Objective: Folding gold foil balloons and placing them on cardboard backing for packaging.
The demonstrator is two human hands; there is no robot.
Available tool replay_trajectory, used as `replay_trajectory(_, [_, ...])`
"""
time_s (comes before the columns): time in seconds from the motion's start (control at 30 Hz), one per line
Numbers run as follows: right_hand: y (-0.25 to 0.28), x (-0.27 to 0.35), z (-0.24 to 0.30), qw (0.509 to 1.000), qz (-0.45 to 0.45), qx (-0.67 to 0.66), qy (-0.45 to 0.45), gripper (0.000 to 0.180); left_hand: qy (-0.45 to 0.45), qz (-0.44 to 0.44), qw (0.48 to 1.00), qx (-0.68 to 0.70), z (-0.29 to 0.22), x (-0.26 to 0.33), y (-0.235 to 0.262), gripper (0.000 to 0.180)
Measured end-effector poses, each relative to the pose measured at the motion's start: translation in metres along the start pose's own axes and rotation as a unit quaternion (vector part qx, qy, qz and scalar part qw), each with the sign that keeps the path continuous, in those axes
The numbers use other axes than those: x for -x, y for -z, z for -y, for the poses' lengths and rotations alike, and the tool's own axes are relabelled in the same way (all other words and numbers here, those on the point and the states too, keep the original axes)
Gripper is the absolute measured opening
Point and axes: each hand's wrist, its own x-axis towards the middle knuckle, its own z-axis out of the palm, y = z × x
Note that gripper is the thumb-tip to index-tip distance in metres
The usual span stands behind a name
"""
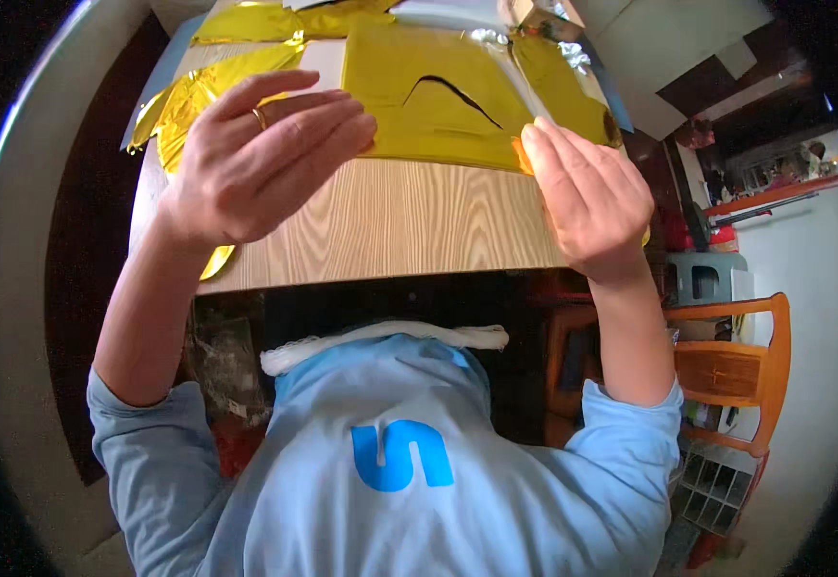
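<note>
I am pinching the gold foil sheet [438, 96], lying at twelve o'clock on the surface [390, 221], with my left hand [255, 159] and right hand [587, 197], fingers closed on its near edge, and uneven pulling is likely risking lengthening its dark tear.

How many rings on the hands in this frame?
1. A gold ring sits on a finger of the left hand. The right hand shows none, though parts of its fingers are hidden against the gold foil sheet.
</note>
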Motion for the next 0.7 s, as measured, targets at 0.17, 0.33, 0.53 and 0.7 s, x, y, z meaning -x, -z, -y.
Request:
replay_trajectory(0.17, [-0.03,0.052,0.025,0.996,0.076,-0.028,0.03,0.024,0.03,0.062,0.99,0.122,-0.036,0.044,-0.044,0.023])
replay_trajectory(0.33, [-0.043,0.087,0.066,0.979,0.178,-0.088,-0.049,0.03,0.067,0.153,0.967,0.193,-0.071,0.062,-0.067,0.034])
replay_trajectory(0.53, [-0.016,0.057,0.092,0.937,0.311,-0.07,-0.143,0.046,0.112,0.217,0.932,0.27,-0.079,0.063,-0.063,0.04])
replay_trajectory(0.7, [-0.028,0.027,0.145,0.886,0.301,-0.24,-0.259,0.075,0.145,0.19,0.903,0.358,-0.07,0.059,-0.067,0.038])
